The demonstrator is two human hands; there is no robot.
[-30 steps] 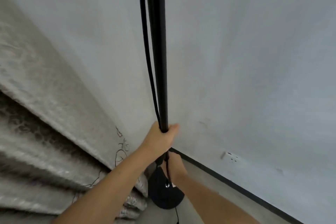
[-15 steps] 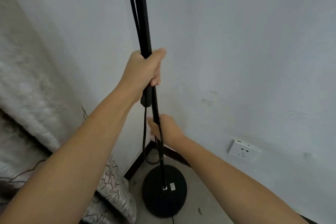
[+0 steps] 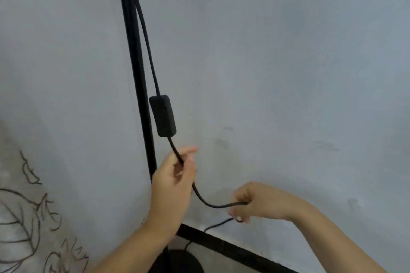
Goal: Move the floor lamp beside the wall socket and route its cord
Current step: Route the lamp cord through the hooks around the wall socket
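A: Holding the cord (image 3: 200, 197) in both hands, we are at the routing step. Our left hand (image 3: 175, 180) is loosely curled, pinching the cord just below the inline switch (image 3: 163, 115); our right hand (image 3: 251, 203) is closed on it lower down, so that a short slack curve hangs between them.

B: And outward from there?

A: Above the switch the cord rises close beside the lamp pole (image 3: 137, 73), which stands near the wall (image 3: 288, 51). Below our right hand it drops toward the black baseboard (image 3: 233, 248) and the lamp base (image 3: 186, 261).

B: Where is the socket?

A: Outside our view, so we cannot judge its nearness. We judge the next move calls for feeding the cord hand over hand toward the plug end without tugging the pole.
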